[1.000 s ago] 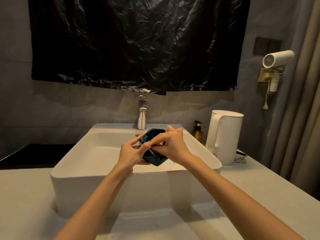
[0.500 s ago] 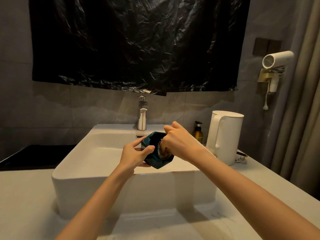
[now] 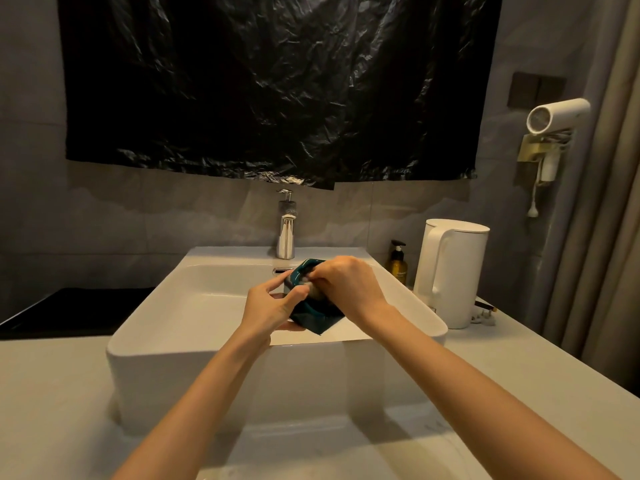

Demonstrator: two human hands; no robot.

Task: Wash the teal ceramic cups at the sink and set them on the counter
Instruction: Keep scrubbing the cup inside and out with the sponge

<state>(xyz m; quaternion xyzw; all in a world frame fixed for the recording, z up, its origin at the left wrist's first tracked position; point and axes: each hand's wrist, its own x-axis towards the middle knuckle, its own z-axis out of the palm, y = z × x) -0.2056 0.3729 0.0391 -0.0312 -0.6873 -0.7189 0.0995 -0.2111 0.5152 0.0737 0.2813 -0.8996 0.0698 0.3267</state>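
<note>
I hold one teal ceramic cup (image 3: pixel 311 318) over the white basin (image 3: pixel 194 327), tilted with its mouth facing me and to the left. My left hand (image 3: pixel 268 308) grips the cup's left side, thumb on the rim. My right hand (image 3: pixel 349 289) is curled over the mouth, its fingers reaching inside the cup and hidden there. The cup's right side is covered by that hand. No other teal cup is in view.
A chrome tap (image 3: pixel 286 225) stands at the basin's back edge. Right of the basin are an amber pump bottle (image 3: pixel 397 263), a white kettle (image 3: pixel 450 271) and a plug (image 3: pixel 483 315). Pale counter (image 3: pixel 52 393) surrounds the basin; a black surface (image 3: pixel 76 311) lies left.
My right hand went from the cup's rim to inside its mouth. The cup tipped further toward me and sank slightly; my left hand shifted its hold on the left side.
</note>
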